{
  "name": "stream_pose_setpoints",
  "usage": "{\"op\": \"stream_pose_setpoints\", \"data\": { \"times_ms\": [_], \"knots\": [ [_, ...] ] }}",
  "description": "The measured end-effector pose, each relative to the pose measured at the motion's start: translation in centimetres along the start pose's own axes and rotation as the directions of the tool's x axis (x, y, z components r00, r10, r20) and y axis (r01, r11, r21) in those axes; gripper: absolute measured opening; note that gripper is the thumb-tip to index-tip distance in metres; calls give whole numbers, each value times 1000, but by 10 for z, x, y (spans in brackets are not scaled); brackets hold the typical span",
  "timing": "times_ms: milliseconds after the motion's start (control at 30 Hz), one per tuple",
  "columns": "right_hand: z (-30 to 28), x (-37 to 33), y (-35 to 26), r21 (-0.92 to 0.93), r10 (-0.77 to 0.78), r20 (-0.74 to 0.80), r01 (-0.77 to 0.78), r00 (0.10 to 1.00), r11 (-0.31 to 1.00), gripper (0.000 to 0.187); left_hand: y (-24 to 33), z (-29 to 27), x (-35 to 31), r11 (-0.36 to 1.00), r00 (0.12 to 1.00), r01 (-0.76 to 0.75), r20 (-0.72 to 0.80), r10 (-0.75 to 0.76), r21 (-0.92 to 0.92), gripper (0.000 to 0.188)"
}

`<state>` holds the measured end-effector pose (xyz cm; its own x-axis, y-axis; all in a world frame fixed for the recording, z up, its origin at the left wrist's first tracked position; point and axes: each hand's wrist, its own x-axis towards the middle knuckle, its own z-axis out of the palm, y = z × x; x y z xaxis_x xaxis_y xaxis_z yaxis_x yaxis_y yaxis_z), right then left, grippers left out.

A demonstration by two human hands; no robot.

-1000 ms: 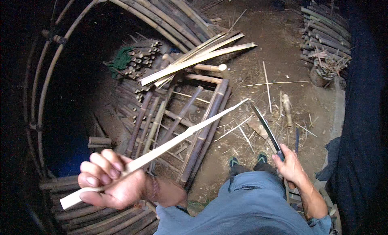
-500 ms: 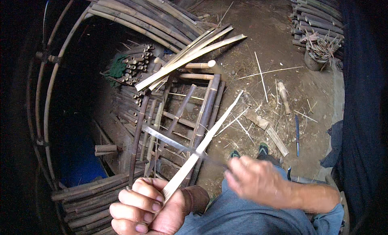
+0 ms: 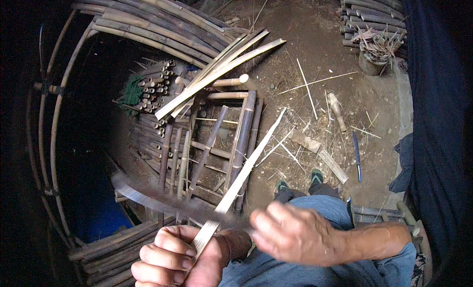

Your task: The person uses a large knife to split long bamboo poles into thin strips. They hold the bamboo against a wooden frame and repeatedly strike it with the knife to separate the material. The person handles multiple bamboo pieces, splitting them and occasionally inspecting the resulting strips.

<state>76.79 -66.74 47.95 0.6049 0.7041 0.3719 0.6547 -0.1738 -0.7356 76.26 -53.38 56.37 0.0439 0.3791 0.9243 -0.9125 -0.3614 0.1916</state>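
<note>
My left hand (image 3: pixel 165 257) is closed around the lower end of a pale split bamboo strip (image 3: pixel 249 163), which slants up and away to the right. In my closed right hand (image 3: pixel 300 233) is a long knife, its handle hidden by the fingers. The knife blade (image 3: pixel 148 199) is smeared by motion and points left. It crosses the strip just above my left fist. Beyond the strip stands a bamboo frame (image 3: pixel 236 156), with several split bamboo strips (image 3: pixel 221 72) lying across its far end.
A second knife (image 3: pixel 356 156) lies on the dirt floor at right, near a wooden mallet-like piece (image 3: pixel 336 112) and scattered slivers. A bucket of scraps (image 3: pixel 372 62) stands by stacked bamboo poles (image 3: pixel 372 13). More cut bamboo tubes (image 3: pixel 155 87) fill the left; dark cloth (image 3: pixel 438 139) hangs at right.
My right hand has drawn the knife down along the strip, nearer to my left fist. The left hand keeps its grip, and the whole view has shifted slightly.
</note>
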Motion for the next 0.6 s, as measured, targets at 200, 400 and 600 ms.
{"op": "stream_pose_setpoints", "data": {
  "times_ms": [200,400,600],
  "knots": [
    [0,-1,10,16,37,-4,-37,999,999,18,-4,4,-2,993,999,35,30,-31,-110,51],
    [9,-5,43,-56,341,28,-339,940,939,14,-1,4,2,992,994,74,90,-65,-100,50],
    [8,3,26,-184,108,-27,-111,994,977,15,-13,7,-4,986,992,103,92,-91,-129,49]
  ]
}}
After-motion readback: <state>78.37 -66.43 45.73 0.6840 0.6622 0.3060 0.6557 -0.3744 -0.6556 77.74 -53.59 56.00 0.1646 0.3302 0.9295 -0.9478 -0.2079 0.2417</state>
